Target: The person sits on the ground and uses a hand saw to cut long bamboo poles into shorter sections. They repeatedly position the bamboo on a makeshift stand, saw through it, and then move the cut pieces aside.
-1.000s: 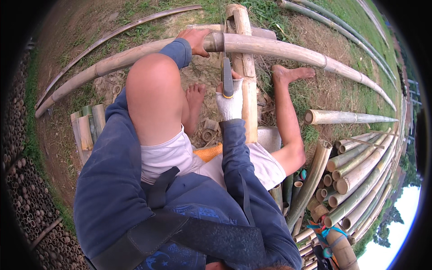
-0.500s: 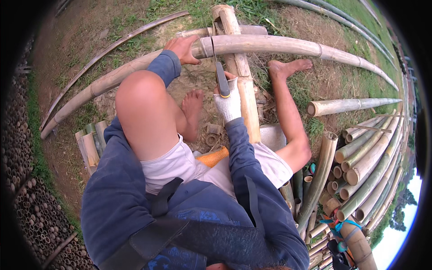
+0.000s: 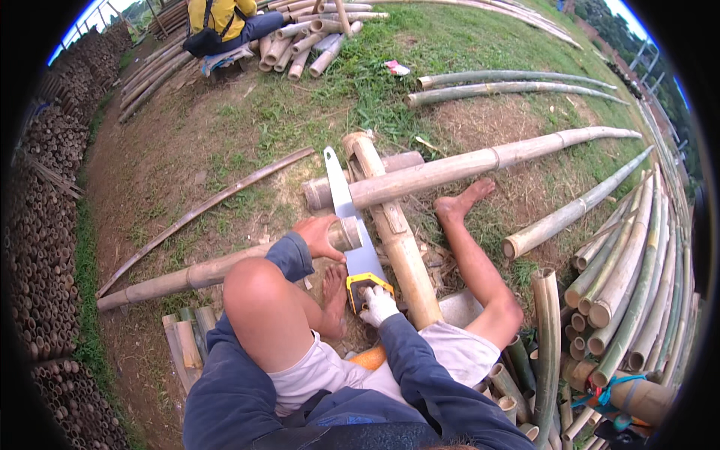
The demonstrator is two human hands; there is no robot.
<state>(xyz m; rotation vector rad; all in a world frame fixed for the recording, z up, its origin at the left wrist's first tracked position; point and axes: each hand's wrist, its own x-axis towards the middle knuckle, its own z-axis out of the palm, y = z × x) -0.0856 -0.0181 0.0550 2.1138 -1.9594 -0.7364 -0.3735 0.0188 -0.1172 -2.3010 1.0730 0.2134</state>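
My left hand [image 3: 320, 238] grips a bamboo pole [image 3: 217, 270] close to its cut end, which faces right. The rest of that pole slopes down to the ground at the left. In a white glove, my right hand [image 3: 377, 306] is closed round the yellow and black handle of a hand saw [image 3: 362, 255]. The saw's blade points away from me and lies between the two cut ends. Beyond it, another bamboo pole [image 3: 450, 174] rests across a thick bamboo support [image 3: 405, 251] that runs between my legs.
Bamboo poles [image 3: 630, 285] are piled at the right, with one pole [image 3: 559, 210] lying apart. A thin bamboo strip [image 3: 202, 206] lies at the left. At the far left stand stacks of cut bamboo [image 3: 49, 270]. A person in a yellow top [image 3: 217, 19] sits far off beside more bamboo.
The single bamboo pole across the support is now in two pieces. My left hand's piece has dropped lower, and the saw has come nearer me, its blade showing flat. The view has tilted up.
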